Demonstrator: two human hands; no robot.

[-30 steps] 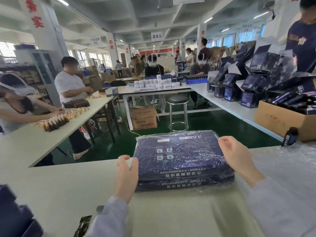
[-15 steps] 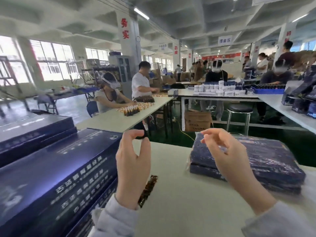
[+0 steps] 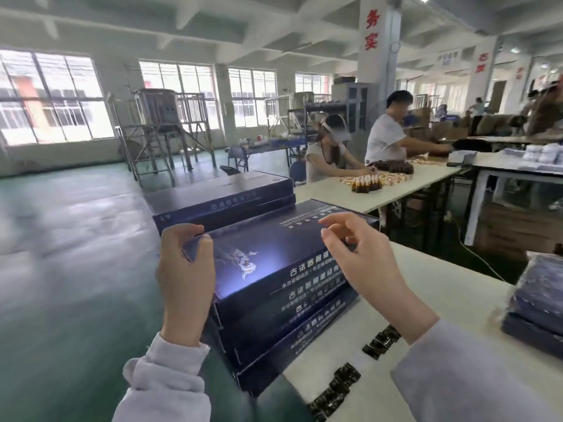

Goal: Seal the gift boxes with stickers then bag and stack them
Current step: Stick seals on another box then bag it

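Observation:
A stack of dark blue gift boxes stands at the left end of the white table (image 3: 451, 287). The top gift box (image 3: 274, 254) carries a pale dragon print and white lettering. My left hand (image 3: 182, 275) curls around its left end, thumb on the lid. My right hand (image 3: 365, 263) hovers over the box's right half with fingers apart and holds nothing. A second stack of gift boxes (image 3: 222, 196) sits just behind. Bagged gift boxes (image 3: 539, 300) lie stacked at the right edge. A dark sticker strip (image 3: 380, 341) lies on the table near my right sleeve.
Beyond stands a long white table with small brown bottles (image 3: 367, 182), where two people (image 3: 329, 153) work. Cardboard cartons (image 3: 518, 229) sit on the floor to the right. Green floor (image 3: 76, 254) drops away left of the stack.
My view has swung left from the bagged stack to the unbagged boxes. Both hands left the bagged boxes and moved onto the top box of the left stack.

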